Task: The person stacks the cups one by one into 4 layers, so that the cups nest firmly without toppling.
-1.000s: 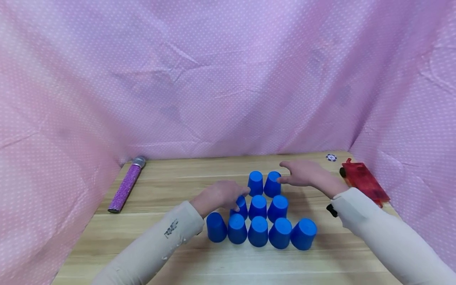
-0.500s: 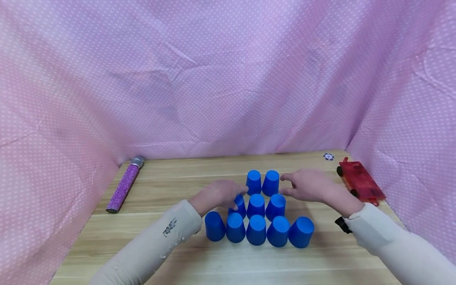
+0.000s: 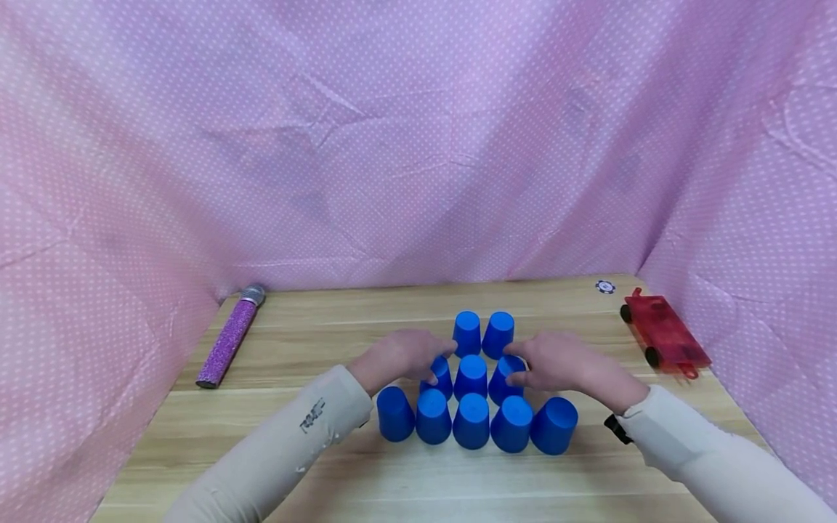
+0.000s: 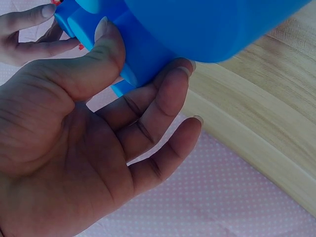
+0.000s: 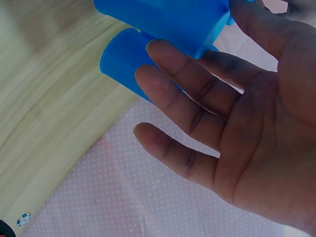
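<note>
My left hand (image 3: 407, 354) pinches a tapered blue plastic cup (image 3: 445, 378), right hand (image 3: 559, 361) another cup (image 3: 501, 390); probably featherweight, grab mid-side.

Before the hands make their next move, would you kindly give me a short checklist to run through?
1. Left hand at the middle row's left cup, thumb and index finger about it: ok.
2. Right hand at that row's right cup, thumb and index finger about it: ok.
3. Hold firm on both: cannot tell.
4. Middle cup standing between them: ok.
5. Front row of five and back row of two standing base up: ok.
6. Microphone and red cart apart from both hands: ok.
</note>
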Action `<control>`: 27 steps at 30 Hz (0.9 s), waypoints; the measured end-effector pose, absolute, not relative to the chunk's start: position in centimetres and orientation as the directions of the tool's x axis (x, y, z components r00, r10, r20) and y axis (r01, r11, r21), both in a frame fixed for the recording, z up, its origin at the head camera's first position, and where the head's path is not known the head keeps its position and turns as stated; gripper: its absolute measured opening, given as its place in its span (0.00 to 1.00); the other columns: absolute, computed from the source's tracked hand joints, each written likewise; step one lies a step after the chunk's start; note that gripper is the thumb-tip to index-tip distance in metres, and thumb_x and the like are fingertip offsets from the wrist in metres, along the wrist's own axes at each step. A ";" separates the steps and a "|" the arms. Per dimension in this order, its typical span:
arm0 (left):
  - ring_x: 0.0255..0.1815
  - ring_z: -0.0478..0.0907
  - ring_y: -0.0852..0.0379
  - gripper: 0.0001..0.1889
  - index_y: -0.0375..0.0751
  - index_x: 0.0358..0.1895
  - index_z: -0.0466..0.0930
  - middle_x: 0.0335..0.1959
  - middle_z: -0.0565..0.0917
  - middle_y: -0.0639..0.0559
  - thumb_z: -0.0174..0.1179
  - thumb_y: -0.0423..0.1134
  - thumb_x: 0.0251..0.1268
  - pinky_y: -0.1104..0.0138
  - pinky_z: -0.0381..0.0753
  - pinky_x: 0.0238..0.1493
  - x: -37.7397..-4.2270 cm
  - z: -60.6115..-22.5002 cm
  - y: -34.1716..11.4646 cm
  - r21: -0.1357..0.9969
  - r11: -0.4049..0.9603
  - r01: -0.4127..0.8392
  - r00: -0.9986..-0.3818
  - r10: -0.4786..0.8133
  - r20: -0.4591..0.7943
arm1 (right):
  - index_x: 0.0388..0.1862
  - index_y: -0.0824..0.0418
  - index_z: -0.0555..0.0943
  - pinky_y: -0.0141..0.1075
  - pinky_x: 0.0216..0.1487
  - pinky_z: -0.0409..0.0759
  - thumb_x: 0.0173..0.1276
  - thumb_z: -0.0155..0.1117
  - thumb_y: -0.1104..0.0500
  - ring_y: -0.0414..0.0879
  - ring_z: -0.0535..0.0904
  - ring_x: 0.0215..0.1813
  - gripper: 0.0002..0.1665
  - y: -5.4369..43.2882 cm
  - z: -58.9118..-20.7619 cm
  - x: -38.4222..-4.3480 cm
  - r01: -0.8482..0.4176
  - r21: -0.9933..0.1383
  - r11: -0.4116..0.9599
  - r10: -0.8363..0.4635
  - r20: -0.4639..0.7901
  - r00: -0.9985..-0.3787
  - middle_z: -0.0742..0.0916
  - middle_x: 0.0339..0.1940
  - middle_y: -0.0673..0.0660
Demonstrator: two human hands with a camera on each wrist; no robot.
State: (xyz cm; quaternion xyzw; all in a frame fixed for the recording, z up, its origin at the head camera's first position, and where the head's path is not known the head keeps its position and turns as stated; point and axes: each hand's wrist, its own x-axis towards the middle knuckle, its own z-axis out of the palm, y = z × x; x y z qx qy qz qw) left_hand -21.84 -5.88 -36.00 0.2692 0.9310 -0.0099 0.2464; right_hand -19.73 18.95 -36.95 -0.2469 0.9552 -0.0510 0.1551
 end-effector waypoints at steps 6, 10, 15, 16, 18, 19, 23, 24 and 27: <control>0.60 0.79 0.55 0.33 0.58 0.73 0.66 0.61 0.82 0.56 0.66 0.46 0.65 0.57 0.79 0.64 -21.9 -36.0 -5.8 0.101 0.854 0.510 -0.737 0.494 -0.462 | 0.66 0.58 0.78 0.53 0.50 0.85 0.66 0.69 0.42 0.55 0.86 0.52 0.35 18.9 -37.3 -19.7 -0.443 -0.196 0.875 -0.482 -0.274 -0.832 0.89 0.51 0.58; 0.62 0.79 0.55 0.34 0.58 0.74 0.66 0.62 0.82 0.57 0.66 0.46 0.65 0.57 0.79 0.65 -21.9 -35.9 -5.7 0.096 0.855 0.509 -0.737 0.491 -0.465 | 0.67 0.57 0.77 0.54 0.51 0.84 0.67 0.69 0.42 0.55 0.86 0.53 0.35 18.8 -37.3 -19.8 -0.442 -0.204 0.874 -0.484 -0.279 -0.829 0.89 0.53 0.59; 0.63 0.78 0.55 0.35 0.59 0.75 0.65 0.63 0.81 0.57 0.66 0.46 0.65 0.57 0.78 0.66 -21.9 -36.0 -5.6 0.100 0.859 0.502 -0.736 0.485 -0.471 | 0.66 0.58 0.78 0.53 0.51 0.85 0.67 0.68 0.42 0.54 0.86 0.53 0.34 18.8 -37.4 -19.7 -0.461 -0.204 0.864 -0.502 -0.274 -0.820 0.89 0.53 0.59; 0.63 0.78 0.55 0.35 0.60 0.75 0.64 0.63 0.81 0.57 0.66 0.46 0.65 0.57 0.77 0.67 -21.9 -36.0 -5.6 0.099 0.859 0.502 -0.736 0.485 -0.472 | 0.66 0.58 0.78 0.52 0.51 0.85 0.67 0.68 0.42 0.54 0.86 0.52 0.34 18.8 -37.5 -19.7 -0.463 -0.204 0.863 -0.504 -0.274 -0.819 0.89 0.52 0.58; 0.62 0.78 0.55 0.34 0.59 0.74 0.65 0.62 0.82 0.57 0.66 0.47 0.65 0.57 0.78 0.66 -22.0 -36.1 -5.7 0.094 0.855 0.511 -0.734 0.490 -0.471 | 0.67 0.58 0.78 0.51 0.50 0.85 0.67 0.68 0.42 0.53 0.86 0.51 0.34 18.8 -37.5 -19.6 -0.464 -0.206 0.861 -0.507 -0.280 -0.815 0.89 0.52 0.58; 0.62 0.78 0.56 0.34 0.59 0.74 0.65 0.62 0.82 0.57 0.66 0.47 0.65 0.57 0.78 0.66 -22.0 -36.1 -5.7 0.092 0.852 0.515 -0.732 0.493 -0.470 | 0.67 0.59 0.77 0.51 0.50 0.85 0.67 0.68 0.42 0.53 0.86 0.51 0.34 18.7 -37.5 -19.6 -0.464 -0.207 0.861 -0.507 -0.285 -0.813 0.89 0.52 0.59; 0.60 0.80 0.56 0.31 0.58 0.72 0.68 0.61 0.82 0.57 0.66 0.47 0.65 0.58 0.79 0.64 -22.0 -36.2 -5.9 0.086 0.845 0.528 -0.728 0.502 -0.467 | 0.68 0.59 0.76 0.53 0.53 0.84 0.69 0.66 0.42 0.55 0.86 0.54 0.35 18.5 -37.6 -19.6 -0.455 -0.208 0.866 -0.499 -0.306 -0.811 0.88 0.55 0.60; 0.60 0.79 0.56 0.32 0.59 0.72 0.68 0.61 0.82 0.57 0.66 0.47 0.65 0.58 0.79 0.64 -22.0 -36.2 -5.9 0.087 0.845 0.527 -0.727 0.502 -0.468 | 0.68 0.59 0.76 0.53 0.54 0.84 0.69 0.66 0.42 0.55 0.85 0.55 0.35 18.5 -37.6 -19.5 -0.456 -0.205 0.866 -0.499 -0.309 -0.810 0.88 0.55 0.61; 0.62 0.79 0.55 0.33 0.59 0.74 0.66 0.63 0.82 0.57 0.65 0.47 0.66 0.57 0.78 0.65 -22.1 -36.2 -6.1 0.097 0.850 0.519 -0.727 0.498 -0.473 | 0.68 0.60 0.76 0.53 0.53 0.85 0.69 0.66 0.43 0.55 0.86 0.53 0.35 18.4 -37.6 -19.5 -0.459 -0.195 0.867 -0.498 -0.307 -0.811 0.88 0.54 0.61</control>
